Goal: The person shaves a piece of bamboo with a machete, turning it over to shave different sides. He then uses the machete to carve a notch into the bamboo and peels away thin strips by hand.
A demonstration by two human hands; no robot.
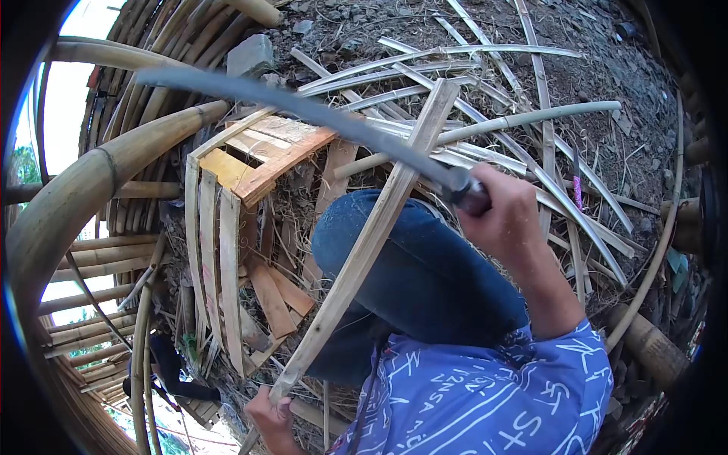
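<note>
My right hand [506,216] is wrapped around the dark handle of a machete [303,106]. Its long grey blade points up and to the left, crossing over a wooden slat [353,273] in this view. The slat's lower end is in my closed left hand [271,418], and it slants up across my bent knee. Just left of the knee stands a rough wooden crate [230,265], with boards nailed along its top and slats down its side. A round pole [531,119] lies behind the slat's upper end.
Split bamboo strips [447,64] lie crisscrossed over the ground, with shavings among them. Loose board pieces [271,296] rest beside the crate. Thick bamboo poles [98,167] frame the left side. A person in dark clothing [173,371] is at lower left. A stone block [251,55] sits behind.
</note>
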